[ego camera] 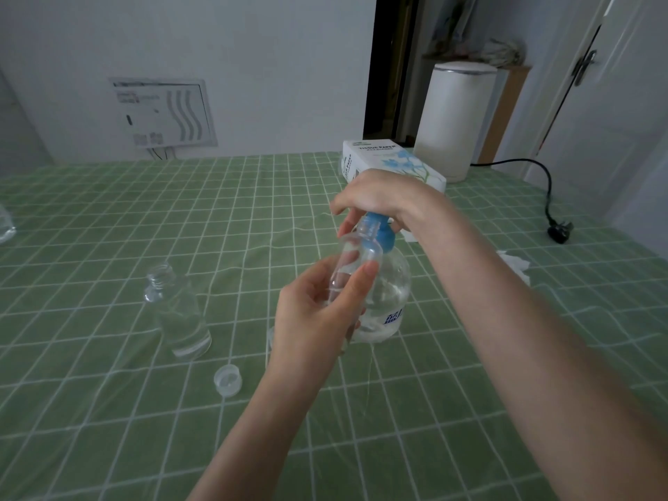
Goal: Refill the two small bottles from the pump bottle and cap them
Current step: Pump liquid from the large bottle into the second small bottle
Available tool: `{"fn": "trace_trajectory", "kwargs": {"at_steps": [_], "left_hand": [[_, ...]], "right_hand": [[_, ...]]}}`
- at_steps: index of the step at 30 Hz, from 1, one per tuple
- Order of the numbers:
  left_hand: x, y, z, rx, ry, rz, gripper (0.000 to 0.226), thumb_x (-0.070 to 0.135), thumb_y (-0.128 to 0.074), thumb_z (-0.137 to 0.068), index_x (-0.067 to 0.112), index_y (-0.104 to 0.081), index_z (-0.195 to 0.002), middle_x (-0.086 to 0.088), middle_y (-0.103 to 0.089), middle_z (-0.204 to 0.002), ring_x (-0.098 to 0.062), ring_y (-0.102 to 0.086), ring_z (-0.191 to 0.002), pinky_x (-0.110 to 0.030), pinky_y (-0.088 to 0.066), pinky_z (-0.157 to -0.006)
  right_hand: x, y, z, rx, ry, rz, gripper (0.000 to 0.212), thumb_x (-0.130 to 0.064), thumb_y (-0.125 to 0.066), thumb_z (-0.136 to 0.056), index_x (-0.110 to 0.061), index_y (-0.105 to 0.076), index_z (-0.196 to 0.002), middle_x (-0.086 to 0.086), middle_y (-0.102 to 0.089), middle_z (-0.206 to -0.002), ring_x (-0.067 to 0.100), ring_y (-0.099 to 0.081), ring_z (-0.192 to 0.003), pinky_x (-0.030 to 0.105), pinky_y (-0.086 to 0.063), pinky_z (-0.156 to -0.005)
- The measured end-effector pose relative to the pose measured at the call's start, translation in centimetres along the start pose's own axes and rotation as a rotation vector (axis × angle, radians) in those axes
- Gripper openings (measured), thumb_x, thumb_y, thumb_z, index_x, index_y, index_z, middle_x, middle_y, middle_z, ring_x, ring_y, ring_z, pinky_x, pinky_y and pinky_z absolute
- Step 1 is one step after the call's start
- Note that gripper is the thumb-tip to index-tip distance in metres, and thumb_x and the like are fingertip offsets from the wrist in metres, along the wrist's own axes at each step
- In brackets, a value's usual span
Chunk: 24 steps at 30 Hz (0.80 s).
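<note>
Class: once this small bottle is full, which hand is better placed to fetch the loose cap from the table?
Left, probably. The left hand holds the small bottle nearer the cap; the right hand sits on the pump bottle, farther away.

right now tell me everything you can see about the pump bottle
The pump bottle is round, clear plastic with a blue pump top and a blue-printed label low on its side. It stands upright on the green checked cloth. The right hand covers the pump head; the left hand holds a small clear bottle up against the pump.
</note>
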<state>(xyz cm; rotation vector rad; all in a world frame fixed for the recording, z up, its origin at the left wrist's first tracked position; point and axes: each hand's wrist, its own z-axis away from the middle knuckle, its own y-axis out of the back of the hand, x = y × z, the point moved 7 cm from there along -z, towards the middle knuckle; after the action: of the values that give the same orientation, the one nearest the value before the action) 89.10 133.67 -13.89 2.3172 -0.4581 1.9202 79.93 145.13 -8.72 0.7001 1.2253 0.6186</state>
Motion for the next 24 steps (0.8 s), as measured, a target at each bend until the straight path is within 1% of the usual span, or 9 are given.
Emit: {"fn": "trace_trajectory", "kwargs": {"at_steps": [1, 3, 6, 9, 12, 15, 17, 20, 24], "left_hand": [[0.0, 0.0, 0.0, 0.000, 0.002, -0.003, 0.027, 0.050, -0.064, -0.065, 0.027, -0.069, -0.079, 0.009, -0.052, -0.045, -0.005, -0.044, -0.040, -0.015, -0.034, -0.036], [-0.1, 0.1, 0.0, -0.004, 0.008, -0.016, 0.026, 0.051, -0.064, -0.064, 0.029, -0.070, -0.077, 0.008, -0.051, -0.046, -0.008, -0.043, -0.041, -0.017, -0.034, -0.035], [-0.3, 0.1, 0.1, 0.005, 0.019, -0.012, 0.028, 0.050, -0.064, -0.064, 0.026, -0.070, -0.076, 0.008, -0.050, -0.046, -0.009, -0.043, -0.042, -0.018, -0.034, -0.035], [-0.3, 0.1, 0.1, 0.008, 0.021, -0.017, 0.029, 0.050, -0.064, -0.064, 0.026, -0.070, -0.079, 0.008, -0.051, -0.045, -0.008, -0.043, -0.041, -0.018, -0.034, -0.035], [-0.2, 0.0, 0.1, 0.005, 0.018, -0.006, 0.030, 0.049, -0.064, -0.064, 0.026, -0.070, -0.084, 0.009, -0.052, -0.045, -0.007, -0.043, -0.040, -0.016, -0.034, -0.035], [0.0, 0.0, 0.0, 0.006, 0.008, 0.012, 0.034, 0.049, -0.064, -0.063, 0.025, -0.069, -0.086, 0.010, -0.054, -0.045, -0.004, -0.044, -0.039, -0.014, -0.034, -0.036], [0.1, 0.0, 0.0, 0.009, 0.004, 0.012, 0.035, 0.051, -0.064, -0.061, 0.025, -0.069, -0.085, 0.010, -0.055, -0.045, -0.003, -0.045, -0.039, -0.013, -0.034, -0.036], [0.2, 0.0, 0.0, 0.011, -0.004, 0.012, 0.033, 0.050, -0.063, -0.062, 0.025, -0.068, -0.082, 0.012, -0.057, -0.045, -0.001, -0.046, -0.039, -0.011, -0.035, -0.037], [0.2, 0.0, 0.0, 0.009, -0.007, 0.009, 0.025, 0.048, -0.063, -0.064, 0.027, -0.069, -0.077, 0.011, -0.057, -0.045, -0.001, -0.047, -0.040, -0.012, -0.036, -0.037]], "right_hand": [[0.0, -0.1, 0.0, -0.002, -0.002, -0.004, 0.033, -0.024, -0.058, -0.091, -0.008, -0.061, -0.120, 0.013, -0.070, -0.118, 0.030, -0.068, -0.100, 0.043, -0.051, -0.091], [0.2, -0.4, 0.0, -0.009, -0.005, -0.016, 0.033, -0.022, -0.057, -0.091, -0.007, -0.060, -0.120, 0.015, -0.070, -0.116, 0.030, -0.063, -0.090, 0.042, -0.052, -0.087], [0.5, -0.7, 0.0, -0.013, -0.006, -0.030, 0.034, -0.019, -0.056, -0.092, -0.004, -0.060, -0.122, 0.017, -0.069, -0.116, 0.030, -0.061, -0.090, 0.038, -0.048, -0.078], [0.5, -0.7, 0.0, -0.011, -0.006, -0.040, 0.035, -0.019, -0.055, -0.093, -0.004, -0.059, -0.124, 0.017, -0.068, -0.118, 0.028, -0.061, -0.091, 0.038, -0.048, -0.079], [0.2, -0.3, 0.1, 0.008, 0.007, -0.023, 0.036, -0.020, -0.054, -0.093, -0.004, -0.060, -0.124, 0.017, -0.069, -0.118, 0.025, -0.059, -0.087, 0.034, -0.046, -0.076], [-0.2, 0.6, 0.4, 0.044, 0.026, 0.010, 0.036, -0.026, -0.053, -0.094, -0.007, -0.061, -0.123, 0.013, -0.072, -0.114, 0.024, -0.065, -0.096, 0.027, -0.043, -0.066], [-0.4, 1.0, 0.6, 0.054, 0.038, 0.003, 0.036, -0.027, -0.052, -0.094, -0.007, -0.062, -0.122, 0.013, -0.073, -0.113, 0.022, -0.063, -0.093, 0.025, -0.041, -0.062], [-0.4, 0.6, 0.5, 0.046, 0.037, -0.008, 0.032, -0.024, -0.053, -0.092, -0.008, -0.064, -0.118, 0.014, -0.073, -0.113, 0.022, -0.057, -0.082, 0.027, -0.042, -0.065], [-0.4, 0.3, 0.2, 0.045, 0.026, -0.007, 0.034, -0.022, -0.055, -0.091, -0.007, -0.062, -0.121, 0.012, -0.072, -0.114, 0.022, -0.057, -0.081, 0.027, -0.042, -0.065]]}}
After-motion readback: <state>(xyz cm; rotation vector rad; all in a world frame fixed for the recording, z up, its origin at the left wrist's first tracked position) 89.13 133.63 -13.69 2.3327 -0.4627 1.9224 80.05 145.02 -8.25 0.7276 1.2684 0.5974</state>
